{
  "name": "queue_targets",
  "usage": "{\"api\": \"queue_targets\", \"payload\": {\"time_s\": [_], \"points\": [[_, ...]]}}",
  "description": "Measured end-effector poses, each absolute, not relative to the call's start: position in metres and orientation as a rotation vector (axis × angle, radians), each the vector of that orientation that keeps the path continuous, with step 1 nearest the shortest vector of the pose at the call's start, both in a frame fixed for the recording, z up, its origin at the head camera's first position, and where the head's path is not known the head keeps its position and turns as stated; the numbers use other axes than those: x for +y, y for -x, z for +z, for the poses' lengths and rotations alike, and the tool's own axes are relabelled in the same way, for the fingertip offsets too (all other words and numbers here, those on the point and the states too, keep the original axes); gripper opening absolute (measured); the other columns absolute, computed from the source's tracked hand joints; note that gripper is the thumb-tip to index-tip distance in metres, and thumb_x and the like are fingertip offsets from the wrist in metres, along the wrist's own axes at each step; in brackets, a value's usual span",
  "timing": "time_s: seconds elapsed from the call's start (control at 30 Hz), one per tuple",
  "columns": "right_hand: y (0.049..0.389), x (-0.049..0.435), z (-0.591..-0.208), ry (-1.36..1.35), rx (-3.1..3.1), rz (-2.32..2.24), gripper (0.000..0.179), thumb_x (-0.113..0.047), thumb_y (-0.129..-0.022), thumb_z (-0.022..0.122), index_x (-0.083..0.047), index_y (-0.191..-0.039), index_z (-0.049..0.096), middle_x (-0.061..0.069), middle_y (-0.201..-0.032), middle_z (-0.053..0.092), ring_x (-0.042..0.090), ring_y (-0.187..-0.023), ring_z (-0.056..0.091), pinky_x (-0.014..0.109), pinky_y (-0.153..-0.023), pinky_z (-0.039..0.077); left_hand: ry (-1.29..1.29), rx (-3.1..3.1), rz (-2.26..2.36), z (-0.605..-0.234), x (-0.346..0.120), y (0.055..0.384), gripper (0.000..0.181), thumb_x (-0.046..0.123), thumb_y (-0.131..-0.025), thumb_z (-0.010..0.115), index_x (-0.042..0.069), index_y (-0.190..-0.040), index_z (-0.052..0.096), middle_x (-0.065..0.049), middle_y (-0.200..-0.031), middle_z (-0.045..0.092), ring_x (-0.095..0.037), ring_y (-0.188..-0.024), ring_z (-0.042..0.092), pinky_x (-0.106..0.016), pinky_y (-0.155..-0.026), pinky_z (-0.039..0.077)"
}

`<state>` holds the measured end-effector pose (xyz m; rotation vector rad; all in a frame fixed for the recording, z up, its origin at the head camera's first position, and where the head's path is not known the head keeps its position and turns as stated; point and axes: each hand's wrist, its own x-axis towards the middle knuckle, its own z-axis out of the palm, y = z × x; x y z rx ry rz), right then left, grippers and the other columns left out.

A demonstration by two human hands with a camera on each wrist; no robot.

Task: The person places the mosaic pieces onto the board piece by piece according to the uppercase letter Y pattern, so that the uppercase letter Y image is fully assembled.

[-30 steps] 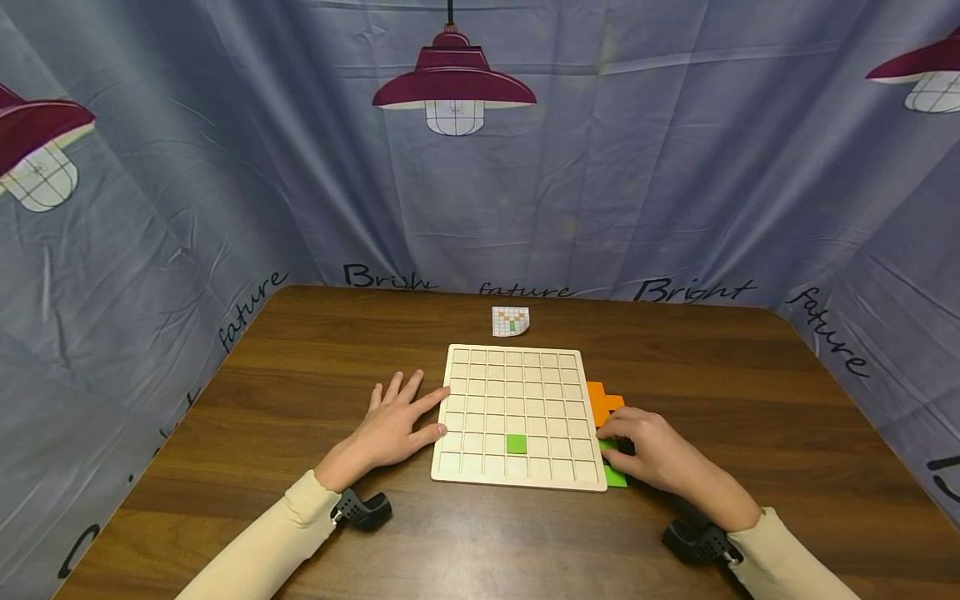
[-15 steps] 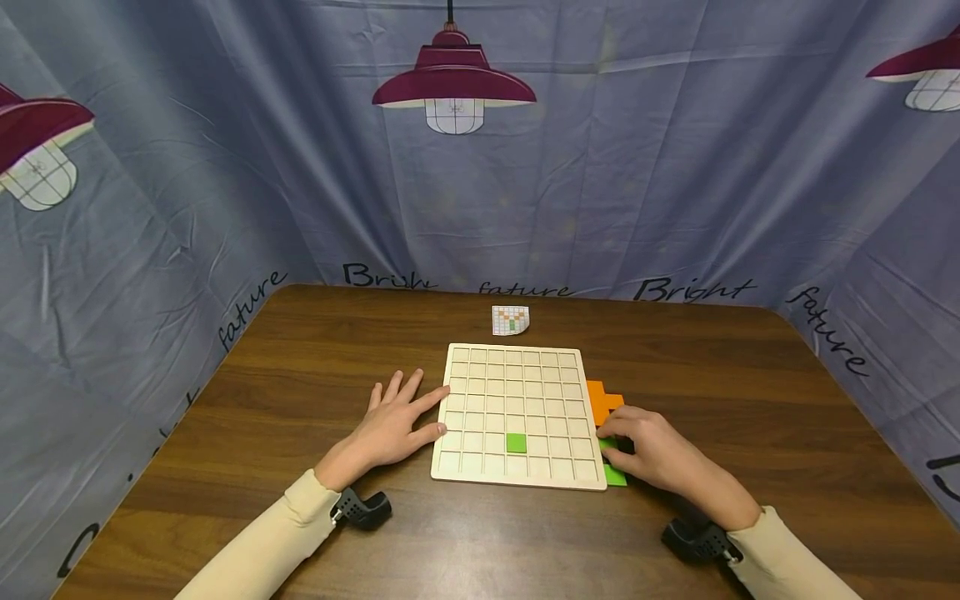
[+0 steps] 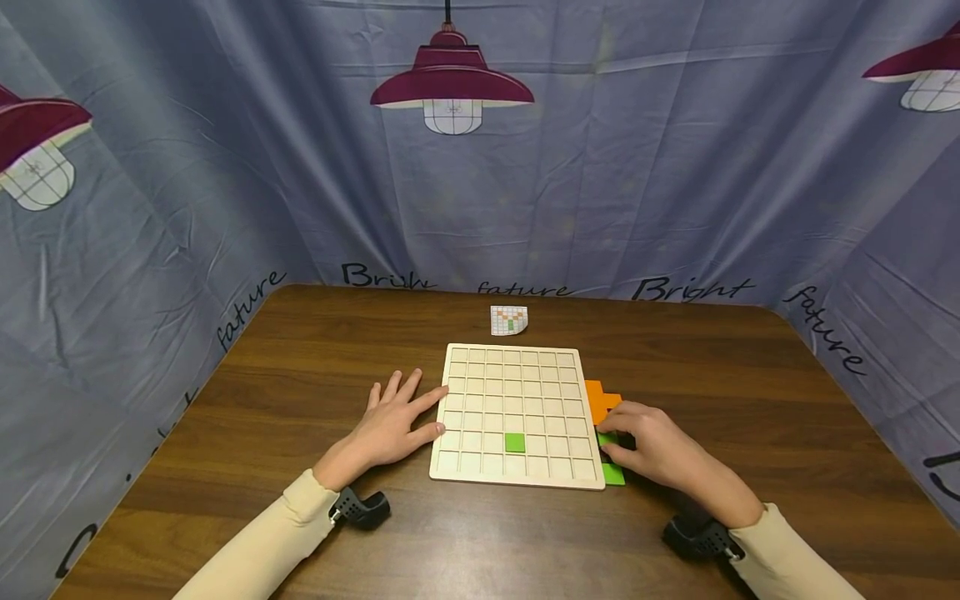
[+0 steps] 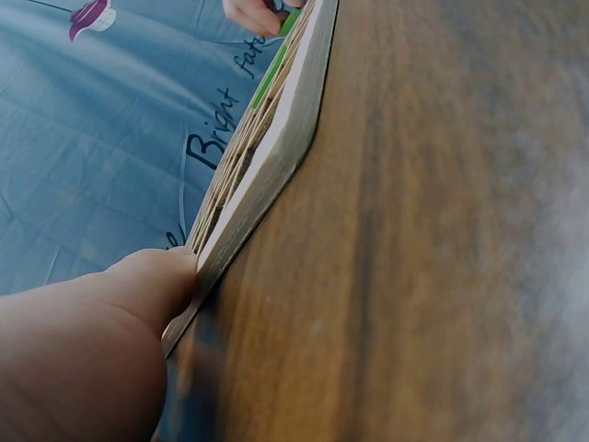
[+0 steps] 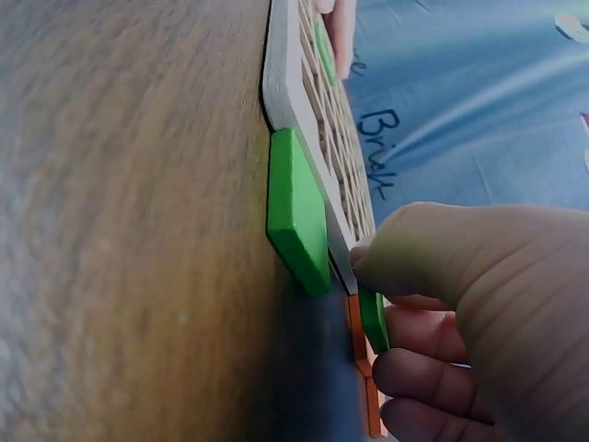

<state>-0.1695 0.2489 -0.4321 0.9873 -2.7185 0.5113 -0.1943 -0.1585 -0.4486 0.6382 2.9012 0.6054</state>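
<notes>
A pale wooden grid board lies on the table, one green square tile set in a cell of its lower rows. My left hand is spread flat at the board's left edge; its thumb and index fingertip touch the rim. Right of the board, my right hand pinches another green tile between thumb and fingers. A further green tile rests on the table against the board's right side, nearer to me. Orange tiles lie just beyond the right fingers, partly hidden by them.
Behind the board lies a small paper card printed with a coloured grid pattern. A blue-grey curtain with lamp prints closes off the far side of the brown wooden table.
My right fingers have shifted slightly with the green tile, and a gap now shows between it and the nearer green tile. My left hand stays where it was.
</notes>
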Motion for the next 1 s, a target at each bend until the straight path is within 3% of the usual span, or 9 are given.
{"api": "queue_targets", "payload": {"time_s": [1.0], "points": [[0.191, 0.207, -0.420, -1.154, -2.653, 0.544, 0.016, -0.008, -0.083, 0.081, -0.006, -0.098, 0.078, 0.001, -0.094, 0.070, 0.010, -0.080, 0.063, 0.025, -0.069, 0.055, -0.640, 2.906, 0.624, -0.448, -0.158, 0.193, 0.058, 0.047, -0.102, 0.057, 0.029, -0.156, 0.045, -0.025, -0.168, 0.022, -0.055, -0.155, 0.010, -0.079, -0.116, 0.007]]}}
